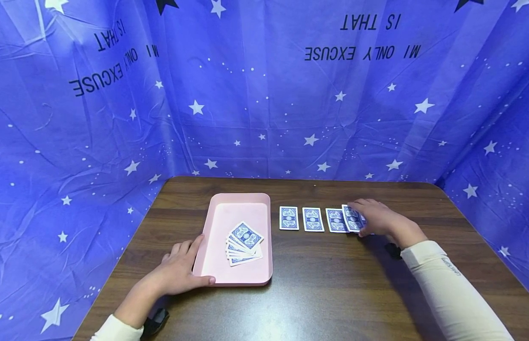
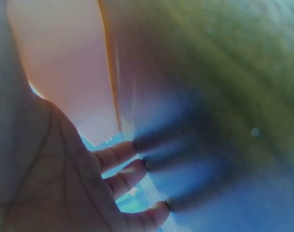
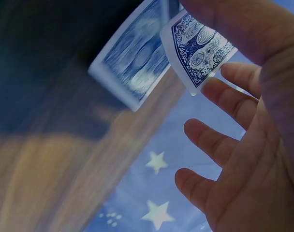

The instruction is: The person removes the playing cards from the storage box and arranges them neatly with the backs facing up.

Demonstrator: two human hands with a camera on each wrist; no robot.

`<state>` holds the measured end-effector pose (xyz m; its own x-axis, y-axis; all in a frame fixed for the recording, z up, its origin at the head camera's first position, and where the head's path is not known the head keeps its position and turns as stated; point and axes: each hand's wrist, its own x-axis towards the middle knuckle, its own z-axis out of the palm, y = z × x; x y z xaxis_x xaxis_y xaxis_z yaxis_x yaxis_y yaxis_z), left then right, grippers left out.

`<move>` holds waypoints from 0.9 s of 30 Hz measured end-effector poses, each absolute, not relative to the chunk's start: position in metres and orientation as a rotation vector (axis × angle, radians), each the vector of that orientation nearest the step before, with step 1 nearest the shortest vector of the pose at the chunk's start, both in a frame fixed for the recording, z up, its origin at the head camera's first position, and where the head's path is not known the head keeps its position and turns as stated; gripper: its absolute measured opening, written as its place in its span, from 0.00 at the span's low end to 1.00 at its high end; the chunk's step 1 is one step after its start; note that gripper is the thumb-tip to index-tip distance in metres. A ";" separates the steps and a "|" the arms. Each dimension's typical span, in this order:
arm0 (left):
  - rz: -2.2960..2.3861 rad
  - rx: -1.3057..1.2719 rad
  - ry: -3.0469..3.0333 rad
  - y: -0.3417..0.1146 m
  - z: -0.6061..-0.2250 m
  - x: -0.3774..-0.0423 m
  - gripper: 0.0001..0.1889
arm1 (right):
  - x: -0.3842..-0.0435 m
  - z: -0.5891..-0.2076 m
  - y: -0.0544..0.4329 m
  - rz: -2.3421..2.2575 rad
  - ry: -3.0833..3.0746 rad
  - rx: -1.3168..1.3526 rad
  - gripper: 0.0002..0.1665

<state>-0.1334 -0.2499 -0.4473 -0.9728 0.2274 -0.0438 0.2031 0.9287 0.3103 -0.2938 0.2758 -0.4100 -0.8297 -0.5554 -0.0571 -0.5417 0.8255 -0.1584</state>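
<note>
A pink tray (image 1: 213, 210) stands on the table, holding a loose fan of blue-backed playing cards (image 1: 246, 235). My left hand (image 1: 175, 267) touches its near left corner, thumb at the near rim and index finger along the left side; the other fingers extend loosely in the left wrist view. At the right, my right hand (image 1: 377, 218) pinches a playing card (image 3: 200, 46) between thumb and fingers. That card is tilted and partly overlaps a face-down card (image 1: 336, 220) in the head view. Fingers hide part of the held card.
Two more face-down cards, one beside the tray (image 1: 288, 218) and another to its right (image 1: 313, 219), lie in the same row. The brown wooden table (image 1: 315, 289) ends at a blue star-patterned curtain (image 1: 264, 118) behind and at the sides.
</note>
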 end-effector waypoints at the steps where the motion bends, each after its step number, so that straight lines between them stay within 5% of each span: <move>1: 0.472 0.335 3.008 -0.250 -0.447 -0.133 0.65 | -0.294 -0.411 0.280 -0.208 2.907 -0.863 0.52; 27: 0.476 0.327 2.998 -0.250 -0.448 -0.134 0.64 | -0.294 -0.420 0.344 -0.144 2.899 -0.672 0.53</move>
